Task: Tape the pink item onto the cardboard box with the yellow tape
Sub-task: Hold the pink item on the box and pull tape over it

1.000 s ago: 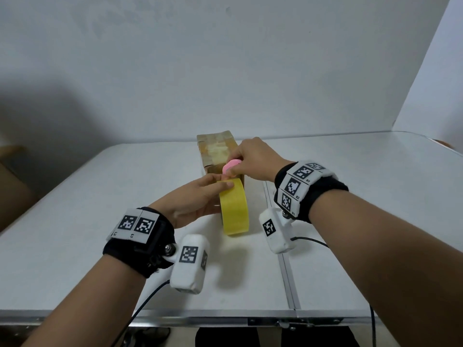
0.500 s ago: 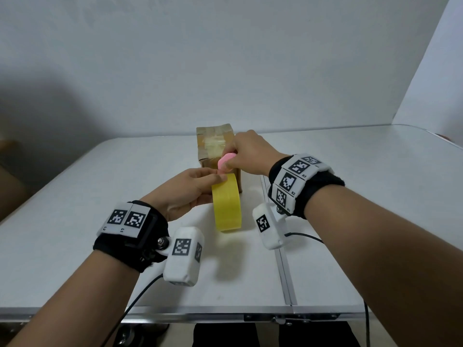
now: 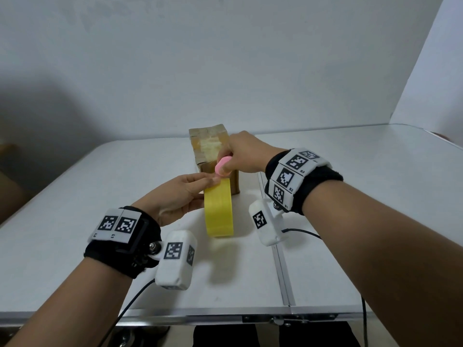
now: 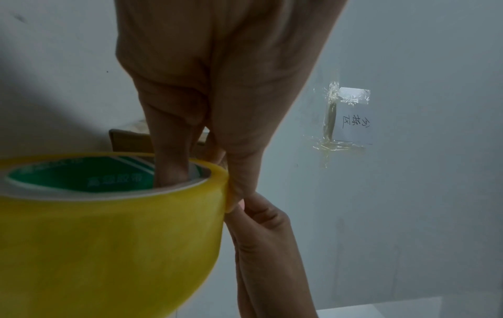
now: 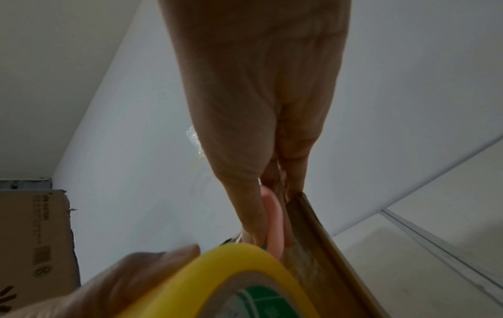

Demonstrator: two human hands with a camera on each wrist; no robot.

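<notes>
A small cardboard box (image 3: 209, 146) with old clear tape on its top stands at the middle of the white table (image 3: 75, 196). My right hand (image 3: 240, 156) pinches a flat pink item (image 3: 221, 165) against the box's near top edge; the right wrist view shows the pink item (image 5: 273, 219) between thumb and fingers beside the box (image 5: 321, 247). My left hand (image 3: 180, 194) grips the yellow tape roll (image 3: 219, 209), held on edge just below the pink item. In the left wrist view its fingers (image 4: 171, 167) reach into the tape roll (image 4: 108, 236) core and the thumb presses the outside.
A seam (image 3: 278, 254) runs front to back through the table right of the roll. A note taped to the wall (image 4: 348, 120) shows in the left wrist view. A large cardboard carton (image 5: 35, 232) sits at the left of the right wrist view.
Both hands, the roll and the pink item have stayed together at the box's near edge. The head camera has shifted slightly, so the whole scene sits a little higher in view.
</notes>
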